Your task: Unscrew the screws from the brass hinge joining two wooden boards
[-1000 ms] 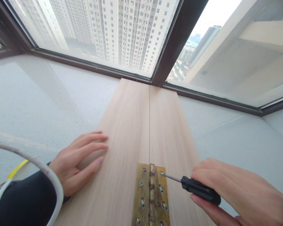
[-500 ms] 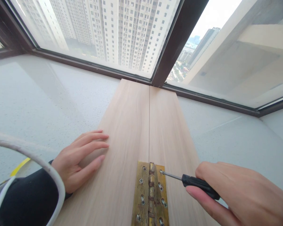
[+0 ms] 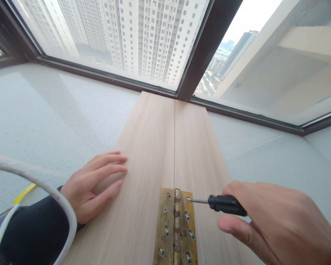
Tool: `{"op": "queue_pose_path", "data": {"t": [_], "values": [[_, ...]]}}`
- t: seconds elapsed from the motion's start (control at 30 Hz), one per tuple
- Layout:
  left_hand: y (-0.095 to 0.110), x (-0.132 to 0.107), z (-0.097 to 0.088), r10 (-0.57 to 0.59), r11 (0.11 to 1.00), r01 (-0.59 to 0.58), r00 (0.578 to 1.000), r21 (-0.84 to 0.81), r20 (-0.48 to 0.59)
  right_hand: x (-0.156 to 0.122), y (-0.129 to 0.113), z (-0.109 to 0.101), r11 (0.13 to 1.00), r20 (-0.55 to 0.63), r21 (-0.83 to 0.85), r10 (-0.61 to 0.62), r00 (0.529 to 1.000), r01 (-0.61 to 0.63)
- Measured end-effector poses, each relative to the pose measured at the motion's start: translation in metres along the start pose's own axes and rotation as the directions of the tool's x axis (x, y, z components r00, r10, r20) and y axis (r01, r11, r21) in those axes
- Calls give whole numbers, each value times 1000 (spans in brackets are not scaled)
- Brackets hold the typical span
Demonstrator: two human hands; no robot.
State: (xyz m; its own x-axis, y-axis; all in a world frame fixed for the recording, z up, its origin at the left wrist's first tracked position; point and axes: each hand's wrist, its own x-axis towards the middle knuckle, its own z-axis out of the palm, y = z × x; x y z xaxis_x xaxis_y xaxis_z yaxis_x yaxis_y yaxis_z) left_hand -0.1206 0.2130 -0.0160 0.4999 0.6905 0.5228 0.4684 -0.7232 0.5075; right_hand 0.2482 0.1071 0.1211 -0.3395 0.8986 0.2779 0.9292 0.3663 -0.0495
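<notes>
A black-handled screwdriver [image 3: 227, 204] is in my right hand [image 3: 281, 217], its handle under the curled fingers while the thumb stands off below. Its tip meets the top screw [image 3: 188, 199] on the right leaf of a worn brass hinge [image 3: 177, 226]. Several other screws sit in both leaves. The hinge lies across the seam between a left wooden board [image 3: 146, 147] and a right wooden board [image 3: 195, 147]. My left hand [image 3: 95, 184] rests with fingers spread on the left board's outer edge, holding nothing.
A white cable [image 3: 51, 189] loops in front of my left sleeve, with a yellow item [image 3: 24, 194] behind it. The boards lie on a speckled white sill [image 3: 57, 114] and reach the dark window frame [image 3: 183, 96]. Tall buildings show outside.
My right hand has rotated, bringing the screwdriver handle up nearer level and lifting the thumb off it. The tip stays at the same screw. My left hand is still.
</notes>
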Motion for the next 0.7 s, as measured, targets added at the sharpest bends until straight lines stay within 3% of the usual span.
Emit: {"op": "queue_pose_path", "data": {"t": [0.43,0.63,0.7], "values": [[1,0,1,-4,1000,4,1000,-3,-4,7,-1,2,999,13,47,17,1000,-18],[-1,0,0,-4,1000,4,1000,14,4,-5,3,3,995,25,86,39,999,-41],[-1,0,0,1,1000,-1,1000,17,5,-11,7,2,992,36,126,-3,999,-2]]}}
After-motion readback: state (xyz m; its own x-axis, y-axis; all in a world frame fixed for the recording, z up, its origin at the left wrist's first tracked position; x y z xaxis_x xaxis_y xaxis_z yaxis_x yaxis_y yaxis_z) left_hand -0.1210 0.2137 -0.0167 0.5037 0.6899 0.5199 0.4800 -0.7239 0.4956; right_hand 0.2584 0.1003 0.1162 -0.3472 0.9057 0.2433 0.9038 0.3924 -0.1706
